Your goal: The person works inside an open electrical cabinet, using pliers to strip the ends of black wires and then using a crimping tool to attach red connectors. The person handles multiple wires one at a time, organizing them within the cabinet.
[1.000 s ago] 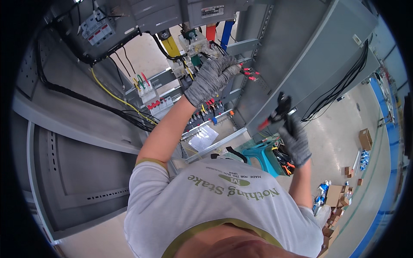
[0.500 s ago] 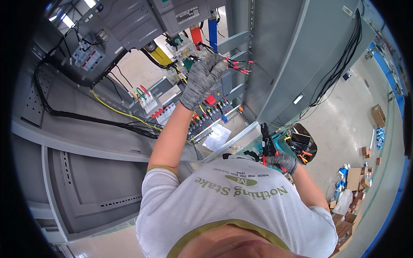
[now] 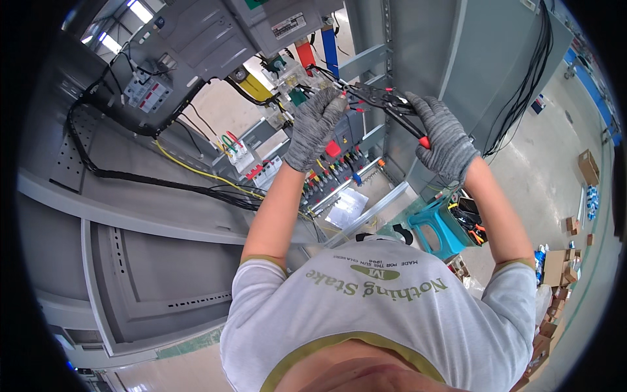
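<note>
In a grey knit glove, my left hand (image 3: 315,127) pinches a bundle of thin black wires (image 3: 326,73) near their ends, which carry red sleeves. My right hand (image 3: 445,136), gloved alike, is closed around black crimping pliers (image 3: 406,120) with red on the handle. Their head lies across the wire ends, just right of my left fingertips. Whether the jaws grip a wire end is too small to make out. Behind the hands are a red busbar (image 3: 305,53), a blue busbar (image 3: 330,52) and a row of terminal blocks (image 3: 333,175) inside the grey cabinet.
Grey cabinet frame rails (image 3: 130,219) curve along the left. A teal stool (image 3: 434,228) stands at lower right, with a tool bin (image 3: 467,219) on it. More black wires (image 3: 526,85) hang down the right panel. Cardboard boxes (image 3: 555,268) lie on the floor at far right.
My right hand has risen from beside the tool bin, bringing the pliers up to the wire ends. My left hand still holds the wires. The view has shifted slightly.
</note>
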`<state>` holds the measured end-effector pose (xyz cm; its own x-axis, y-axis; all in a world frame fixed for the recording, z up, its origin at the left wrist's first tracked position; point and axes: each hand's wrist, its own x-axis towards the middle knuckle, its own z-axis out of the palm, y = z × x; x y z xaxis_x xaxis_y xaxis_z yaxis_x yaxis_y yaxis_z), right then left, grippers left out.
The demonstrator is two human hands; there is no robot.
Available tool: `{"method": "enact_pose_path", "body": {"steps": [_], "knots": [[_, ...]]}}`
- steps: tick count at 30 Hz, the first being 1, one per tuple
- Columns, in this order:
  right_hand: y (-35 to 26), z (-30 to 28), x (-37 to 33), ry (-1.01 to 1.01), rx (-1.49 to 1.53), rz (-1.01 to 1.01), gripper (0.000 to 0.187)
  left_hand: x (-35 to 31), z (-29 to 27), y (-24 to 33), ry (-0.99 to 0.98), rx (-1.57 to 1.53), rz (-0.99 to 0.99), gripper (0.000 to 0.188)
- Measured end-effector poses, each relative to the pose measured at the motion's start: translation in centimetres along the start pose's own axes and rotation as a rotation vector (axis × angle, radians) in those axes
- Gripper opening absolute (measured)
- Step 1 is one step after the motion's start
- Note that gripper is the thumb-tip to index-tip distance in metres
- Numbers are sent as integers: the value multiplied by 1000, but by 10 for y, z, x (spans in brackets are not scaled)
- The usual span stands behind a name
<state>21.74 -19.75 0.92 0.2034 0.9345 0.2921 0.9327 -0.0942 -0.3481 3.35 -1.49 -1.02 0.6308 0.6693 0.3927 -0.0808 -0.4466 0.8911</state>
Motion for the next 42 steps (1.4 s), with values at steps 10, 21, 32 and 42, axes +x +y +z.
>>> {"method": "enact_pose_path", "body": {"steps": [10,21,32,42], "knots": [[-5,1,17,-36,-110,-70,89,-4,-6,-2,3,-28,60,21],[-11,3,23,-72,-146,-76,81,-2,-8,2,-48,33,106,21],[-4,14,38,-9,-142,-34,61,1,-9,-18,-51,-116,117,19],[11,35,40,-55,181,-66,52,0,-12,-13,-68,18,106,19]]}}
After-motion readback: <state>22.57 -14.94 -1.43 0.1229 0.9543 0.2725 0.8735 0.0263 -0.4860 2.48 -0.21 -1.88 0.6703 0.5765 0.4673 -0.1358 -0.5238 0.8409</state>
